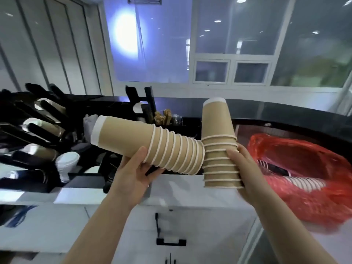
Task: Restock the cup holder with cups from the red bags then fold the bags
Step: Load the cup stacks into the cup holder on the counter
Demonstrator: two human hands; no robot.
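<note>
— What's closest to you there?

— Two bare forearms reaching up from below, and the hands at their ends. The left hand (133, 168) has its fingers curled under a stack of brown paper cups (148, 145) lying nearly level, its closed bases pointing left toward the cup holder (38, 130). The right hand (245, 168) wraps round a second brown stack (219, 145) held upright, bases upward. The open end of the level stack touches the side of the upright one.

— So where is the job?

— Restocking, I'd say. It looks as if one long stack has been split in two, and each half is ready for a slot. The black holder stands to the left on the surface (200, 187), with several slanted channels already showing cups.

— And the bags?

— One red bag (304, 187) lies on the right, open, with more cups (297, 180) visible inside it, striped ones I think, though it's blurred. No folding yet.

— What comes next?

— Probably sliding the left stack base-first into a channel. It wants lining up with the slant, and a steady grip so the nested cups don't slip apart.
</note>
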